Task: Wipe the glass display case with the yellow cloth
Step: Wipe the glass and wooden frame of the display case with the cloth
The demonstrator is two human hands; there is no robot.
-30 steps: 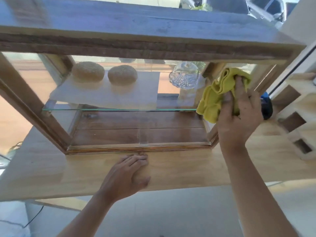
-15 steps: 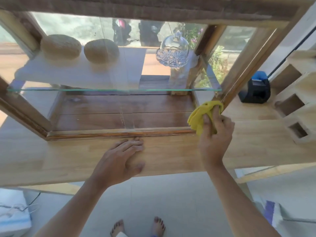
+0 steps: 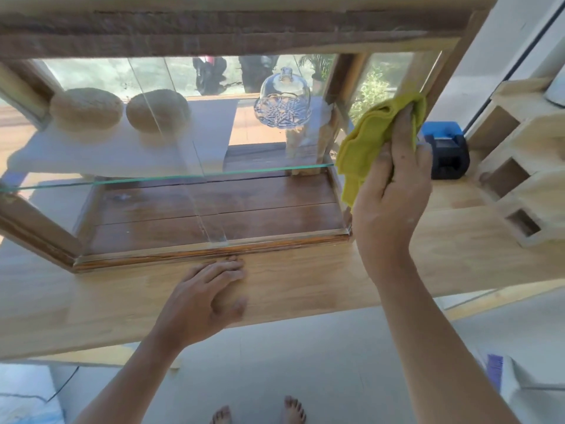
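A wood-framed glass display case (image 3: 211, 250) stands on a pale wooden counter (image 3: 305, 289). My right hand (image 3: 394, 191) presses a bunched yellow cloth (image 3: 367, 139) against the case's right end, about halfway up the front glass. My left hand (image 3: 208, 298) lies flat, fingers apart, on the counter just in front of the case's bottom rail. Inside, a glass shelf (image 3: 171, 179) carries two round loaves (image 3: 87, 107) and a cut-glass dome (image 3: 282, 101).
A blue and black device (image 3: 444, 151) sits on the counter right of the case. A pale wooden rack with square openings (image 3: 519, 179) stands at the far right. Below the counter edge lie a grey floor and bare feet (image 3: 260, 413).
My right hand has carried the cloth down to the case's lower right corner and back up to mid-height. My left hand has stayed on the counter.
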